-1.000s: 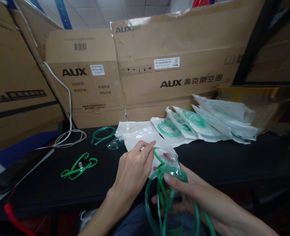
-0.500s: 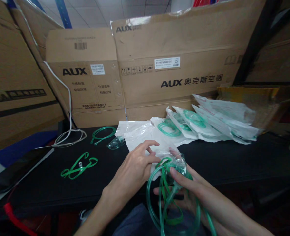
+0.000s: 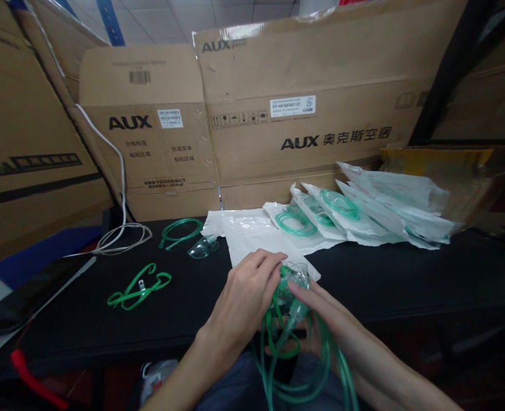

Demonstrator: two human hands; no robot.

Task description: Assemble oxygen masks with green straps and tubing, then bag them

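A clear oxygen mask with green tubing and a green elastic strap is held up above the table's front edge. My right hand grips the mask from the right, thumb across its front. On the other side my left hand bends its fingers against the mask's upper left, at the strap; the fingertips are partly hidden. The tubing hangs in loops below both hands. Just behind the mask lies a flat white pouch.
Several white pouches with coiled green tubing lean at the back right. A loose mask, a tubing coil and a green strap lie on the black table at left. Cardboard sheets wall off the back.
The left hand has moved in from beside the mask and closed on its upper left. Mask and right hand have shifted slightly left, and the tubing loops hang lower and looser.
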